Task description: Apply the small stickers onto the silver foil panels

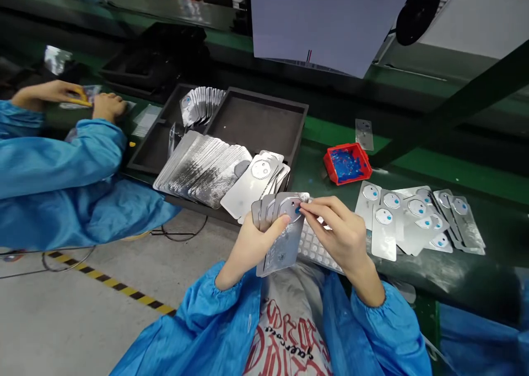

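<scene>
Left hand (pixel 252 243) is gripping a fanned stack of silver plates (pixel 281 238), each with a round cutout; right hand (pixel 343 232) is pinching the front plate's cutout.

Red lettering on shirt (pixel 285 337), upside down, unreadable
</scene>
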Demonstrator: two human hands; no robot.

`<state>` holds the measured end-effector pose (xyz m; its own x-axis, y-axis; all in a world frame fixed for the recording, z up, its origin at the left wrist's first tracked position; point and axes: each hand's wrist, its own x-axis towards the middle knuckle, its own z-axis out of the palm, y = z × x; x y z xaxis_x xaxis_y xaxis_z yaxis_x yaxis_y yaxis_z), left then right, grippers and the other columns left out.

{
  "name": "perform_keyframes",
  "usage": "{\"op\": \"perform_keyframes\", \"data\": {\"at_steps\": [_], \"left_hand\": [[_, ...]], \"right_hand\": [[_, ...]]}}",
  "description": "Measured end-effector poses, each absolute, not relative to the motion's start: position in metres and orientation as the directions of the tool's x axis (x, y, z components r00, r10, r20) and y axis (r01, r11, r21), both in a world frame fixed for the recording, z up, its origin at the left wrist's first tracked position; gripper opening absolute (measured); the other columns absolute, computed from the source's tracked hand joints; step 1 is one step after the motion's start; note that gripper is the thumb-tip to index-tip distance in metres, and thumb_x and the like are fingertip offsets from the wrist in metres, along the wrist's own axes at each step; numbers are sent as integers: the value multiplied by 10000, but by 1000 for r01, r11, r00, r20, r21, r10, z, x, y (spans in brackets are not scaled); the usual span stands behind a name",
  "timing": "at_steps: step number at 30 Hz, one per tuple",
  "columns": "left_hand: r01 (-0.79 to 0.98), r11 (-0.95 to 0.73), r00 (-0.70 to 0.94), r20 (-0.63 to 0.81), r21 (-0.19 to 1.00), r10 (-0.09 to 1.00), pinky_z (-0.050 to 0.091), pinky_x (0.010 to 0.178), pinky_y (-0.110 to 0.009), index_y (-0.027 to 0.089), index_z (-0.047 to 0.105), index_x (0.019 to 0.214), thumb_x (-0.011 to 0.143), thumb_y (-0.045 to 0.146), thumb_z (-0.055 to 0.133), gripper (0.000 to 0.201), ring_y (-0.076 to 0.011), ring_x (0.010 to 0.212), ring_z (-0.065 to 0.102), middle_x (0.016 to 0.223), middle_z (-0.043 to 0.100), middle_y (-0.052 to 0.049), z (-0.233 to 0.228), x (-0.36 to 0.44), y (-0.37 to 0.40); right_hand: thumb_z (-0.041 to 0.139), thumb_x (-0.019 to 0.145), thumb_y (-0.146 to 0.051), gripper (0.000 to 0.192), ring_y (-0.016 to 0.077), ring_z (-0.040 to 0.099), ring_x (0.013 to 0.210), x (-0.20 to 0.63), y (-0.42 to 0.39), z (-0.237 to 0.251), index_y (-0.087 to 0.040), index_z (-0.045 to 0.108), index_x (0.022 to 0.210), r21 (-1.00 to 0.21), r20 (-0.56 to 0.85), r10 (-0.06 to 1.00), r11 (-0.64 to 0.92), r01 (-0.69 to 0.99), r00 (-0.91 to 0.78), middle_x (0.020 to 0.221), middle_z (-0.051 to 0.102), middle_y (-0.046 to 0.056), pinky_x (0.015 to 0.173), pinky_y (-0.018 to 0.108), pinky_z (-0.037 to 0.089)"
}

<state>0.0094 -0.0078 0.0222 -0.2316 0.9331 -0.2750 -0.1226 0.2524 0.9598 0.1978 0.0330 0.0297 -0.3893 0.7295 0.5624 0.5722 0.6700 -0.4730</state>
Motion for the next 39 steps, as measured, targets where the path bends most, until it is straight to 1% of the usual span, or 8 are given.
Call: {"op": "perform_keyframes", "data": {"at_steps": [6,16,22,26,29,34,37,39], "left_hand": [[-95,288,-224,-302,953,927,636,789,-337,162,801,968,735,404,868,342,-285,915,812,929,853,-93,23,18,-10],[-92,227,-189,-240,970,952,616,686,-304,191,801,877,761,370,837,216,-232,773,757,829,822,-51,29,16,-6],[-89,175,-165,-188,980,968,632,781,-311,187,798,890,798,376,811,211,-240,867,781,900,834,-55,30,16,-4],[-62,191,-228,-200,980,953,622,739,-306,190,777,856,794,411,845,240,-232,812,760,838,800,-40,27,11,-5],[-80,177,-287,-193,981,938,635,837,-316,191,795,951,777,429,883,307,-250,937,788,971,829,-55,22,5,-6],[-124,197,-331,-228,973,916,642,874,-321,182,810,991,759,495,919,405,-262,989,801,1029,838,-74,16,-3,-8],[-176,214,-348,-264,961,900,633,964,-341,179,806,1092,730,506,954,510,-290,1107,796,1128,843,-92,15,-6,-9],[-198,226,-350,-284,954,892,621,1012,-355,179,803,1150,716,514,967,572,-309,1179,783,1189,842,-104,14,-8,-10]], "right_hand": [[636,1083,-165,176,170,801,852,203,33,29,-242,793,1058,-305,596,649,728,615,-473,969,832,54,716,254,623],[600,1097,-177,211,175,765,772,207,35,11,-249,785,1023,-240,644,567,788,567,-514,907,816,64,691,289,606],[618,1014,-86,161,149,695,720,196,25,20,-238,655,975,-556,583,695,719,417,-420,869,732,28,615,255,589],[632,1020,-188,131,138,704,684,201,43,18,-240,580,911,-854,456,879,476,211,-139,947,728,34,500,231,524],[690,1002,-298,172,141,689,651,222,90,3,-242,559,906,-890,435,892,406,207,122,875,696,8,481,225,503],[662,923,-227,169,266,747,1001,274,175,-38,-211,632,1089,-751,377,898,152,643,228,1109,729,117,885,438,650],[705,864,-188,174,453,530,1491,292,178,-54,-166,691,1035,-540,275,959,102,836,61,1550,574,271,1206,665,464],[684,904,-203,138,471,451,1554,293,155,-57,-167,716,1034,-460,316,947,196,866,-46,1624,522,261,1231,700,416]]}}
